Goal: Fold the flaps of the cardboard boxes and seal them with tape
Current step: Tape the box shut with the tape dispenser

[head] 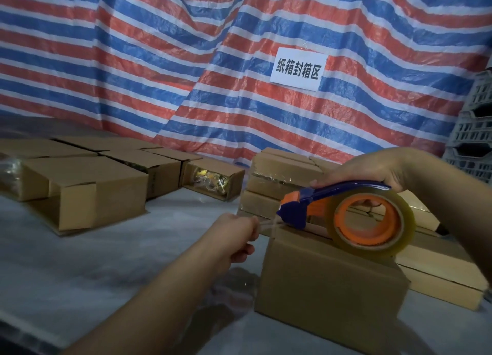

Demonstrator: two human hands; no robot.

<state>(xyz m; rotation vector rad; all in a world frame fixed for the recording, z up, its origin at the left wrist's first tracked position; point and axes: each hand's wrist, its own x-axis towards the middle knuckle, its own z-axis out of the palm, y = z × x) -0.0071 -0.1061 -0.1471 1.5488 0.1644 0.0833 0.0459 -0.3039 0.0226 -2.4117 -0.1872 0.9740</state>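
Observation:
A closed cardboard box stands in front of me on the table. My right hand grips the blue handle of a tape dispenser, whose clear roll on an orange hub rests on the box's top. The dispenser's blue and orange head sits at the top's left edge. My left hand pinches the free end of the clear tape just left of that edge, level with the box's top.
Closed and taped boxes are stacked behind and right of the front box. Several open boxes lie at the left, one showing packed goods. A striped tarp with a white sign hangs behind. Grey crates stand far right.

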